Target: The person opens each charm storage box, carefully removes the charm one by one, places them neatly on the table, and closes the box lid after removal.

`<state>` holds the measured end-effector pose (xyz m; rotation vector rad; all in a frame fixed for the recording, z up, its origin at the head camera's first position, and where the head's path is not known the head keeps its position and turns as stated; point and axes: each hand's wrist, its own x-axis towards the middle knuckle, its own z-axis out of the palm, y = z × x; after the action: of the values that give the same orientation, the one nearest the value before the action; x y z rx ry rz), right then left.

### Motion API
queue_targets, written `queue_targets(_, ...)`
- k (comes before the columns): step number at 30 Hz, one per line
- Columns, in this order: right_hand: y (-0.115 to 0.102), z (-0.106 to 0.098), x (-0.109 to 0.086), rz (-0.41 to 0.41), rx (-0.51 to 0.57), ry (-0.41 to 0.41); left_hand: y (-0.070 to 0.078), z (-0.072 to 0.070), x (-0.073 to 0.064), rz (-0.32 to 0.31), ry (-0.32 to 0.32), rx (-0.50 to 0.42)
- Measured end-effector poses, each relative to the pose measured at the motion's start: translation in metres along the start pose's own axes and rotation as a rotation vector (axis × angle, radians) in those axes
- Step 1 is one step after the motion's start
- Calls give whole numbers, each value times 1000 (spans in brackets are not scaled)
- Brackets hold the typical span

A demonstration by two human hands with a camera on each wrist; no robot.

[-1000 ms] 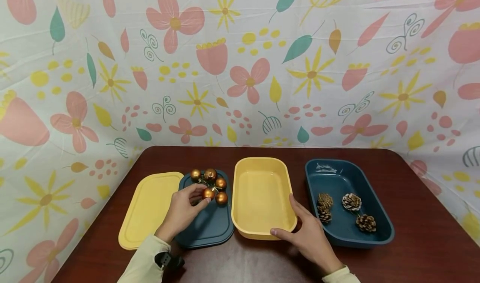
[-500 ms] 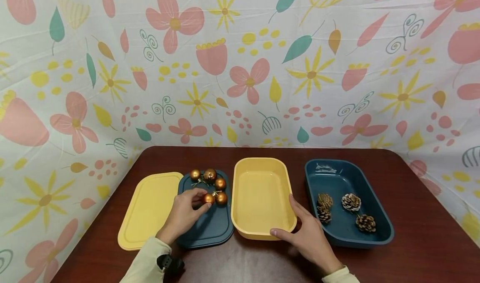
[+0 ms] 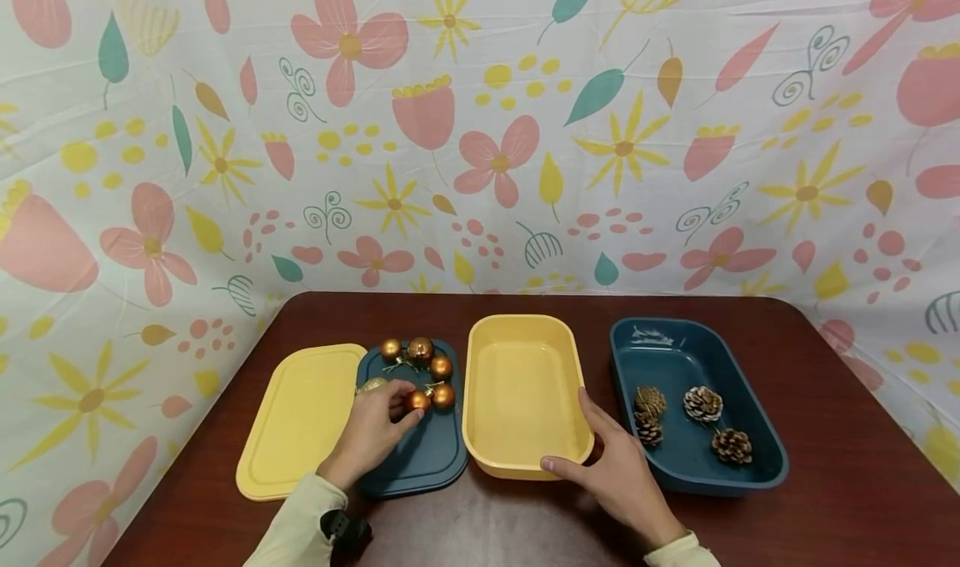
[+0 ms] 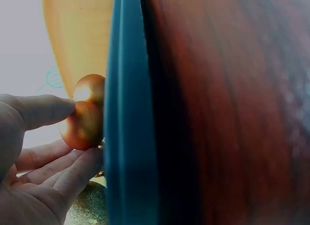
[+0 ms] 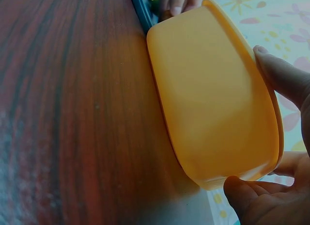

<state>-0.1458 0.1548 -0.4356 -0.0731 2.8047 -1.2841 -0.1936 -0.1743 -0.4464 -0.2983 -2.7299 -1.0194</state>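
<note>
On the dark blue lid [image 3: 408,459], my left hand [image 3: 371,434] pinches an orange Christmas bauble [image 3: 416,401] between thumb and fingertips. Another orange bauble [image 4: 91,87] sits right beside it in the left wrist view. Behind these lie more shiny copper baubles [image 3: 421,351] with gold ties. A glittery gold bauble [image 3: 372,384] shows past the back of the left hand, partly covered. My right hand [image 3: 618,475] holds the near right corner of the yellow box [image 3: 517,474], thumb at the front rim and fingers along the right side.
A yellow lid [image 3: 296,425] lies left of the blue one. To the right stands a dark blue box [image 3: 708,350] with several pine cones [image 3: 731,447] inside. All rest on a dark wooden table [image 3: 832,434], backed by a flowered cloth [image 3: 495,242].
My left hand has shifted slightly to the right and down, staying at the orange bauble. The glittery gold bauble has come into sight behind it. The right hand has stayed put.
</note>
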Motion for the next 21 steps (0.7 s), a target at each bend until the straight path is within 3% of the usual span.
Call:
queue_targets(13,0,0,0,11,-1,-5,-2,2,0,51,23,93)
queue_targets(21,1,0,0,1,1,-3,-2,-1,-2,48,21,85)
